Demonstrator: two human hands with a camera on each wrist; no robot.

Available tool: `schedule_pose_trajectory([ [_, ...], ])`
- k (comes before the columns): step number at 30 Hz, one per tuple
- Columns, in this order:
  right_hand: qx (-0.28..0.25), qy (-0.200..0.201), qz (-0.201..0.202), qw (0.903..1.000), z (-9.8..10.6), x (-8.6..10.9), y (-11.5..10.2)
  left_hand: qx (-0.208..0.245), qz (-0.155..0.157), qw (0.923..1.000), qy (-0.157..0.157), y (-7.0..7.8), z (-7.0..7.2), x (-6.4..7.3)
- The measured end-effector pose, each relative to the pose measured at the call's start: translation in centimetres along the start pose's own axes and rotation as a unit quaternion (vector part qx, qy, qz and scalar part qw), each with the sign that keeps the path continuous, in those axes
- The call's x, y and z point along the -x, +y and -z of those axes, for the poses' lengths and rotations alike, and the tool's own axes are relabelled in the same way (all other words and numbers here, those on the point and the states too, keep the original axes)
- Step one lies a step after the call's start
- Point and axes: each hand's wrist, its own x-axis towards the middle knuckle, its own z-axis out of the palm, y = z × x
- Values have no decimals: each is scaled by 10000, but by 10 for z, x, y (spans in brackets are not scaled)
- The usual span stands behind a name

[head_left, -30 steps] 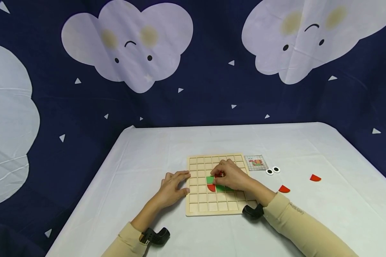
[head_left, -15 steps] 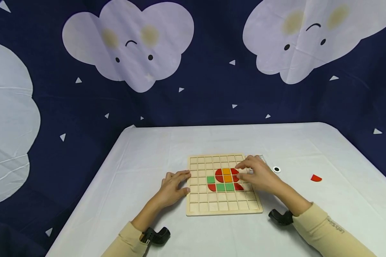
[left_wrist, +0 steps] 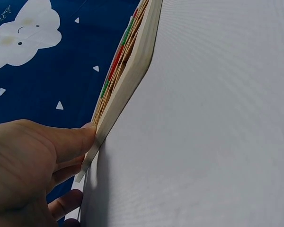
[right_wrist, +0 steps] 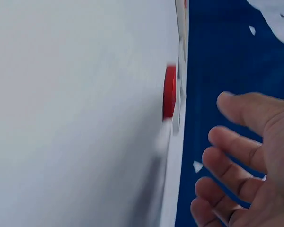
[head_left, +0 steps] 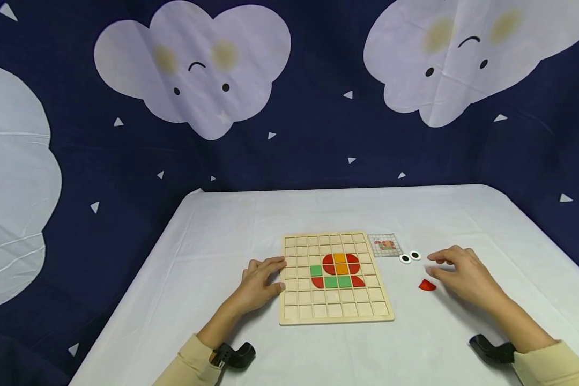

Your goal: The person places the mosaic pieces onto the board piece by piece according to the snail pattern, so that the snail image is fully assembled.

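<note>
My left hand (head_left: 258,284) rests at the left edge of a wooden grid board (head_left: 299,297), its thumb and fingertips touching the rim; the left wrist view shows the thumb against the board's edge (left_wrist: 128,90). Set in the grid are green squares (head_left: 338,281), orange squares (head_left: 340,262) and red rounded pieces (head_left: 358,281). To the right, my right hand (head_left: 468,276) hovers over the tabletop with fingers loosely bent, thumb apart from them and nothing between. Just left of its thumb lies a red quarter-circle piece (head_left: 427,285), seen edge-on as a red piece (right_wrist: 169,92) in the right wrist view.
A pattern card (head_left: 385,245) lies at the board's upper right corner. Beside it are two white discs with black centres (head_left: 405,259). The white-clothed table (head_left: 231,220) ends at a dark blue cloth backdrop (head_left: 299,161) with clouds.
My right hand has moved from over the board's coloured pieces rightward, past the discs. It now covers the spot where a second red piece lay. My left hand stays put.
</note>
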Motion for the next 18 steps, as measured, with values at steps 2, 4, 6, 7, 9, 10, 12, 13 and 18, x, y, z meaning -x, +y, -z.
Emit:
schedule_pose_trajectory([
  [2, 88, 138, -46, 9999, 4, 5, 12, -7, -23, 10000, 11, 0, 0, 0],
  [4, 140, 208, -122, 9996, 7, 9, 23, -8, -35, 10000, 13, -1, 0, 0],
  [6, 180, 268, -191, 9993, 11, 13, 33, 6, -38, 10000, 11, -1, 0, 0],
  [7, 215, 278, -246, 9991, 13, 14, 37, 23, -36, 10000, 13, -1, 0, 0],
  [9, 257, 283, -377, 9986, 15, 18, 44, 43, -24, 10000, 9, -1, 0, 0],
  [10, 276, 285, -440, 9982, 17, 20, 47, 54, -19, 10000, 13, -1, 0, 0],
  [12, 338, 289, -577, 9973, 19, 23, 54, 77, -7, 10000, 20, -1, 0, 0],
  [13, 391, 291, -669, 9966, 20, 25, 56, 79, -5, 10000, 17, -1, 0, 0],
  [18, 585, 132, -1145, 9916, 24, 32, 66, 76, 23, 10000, 15, -1, -1, 0],
])
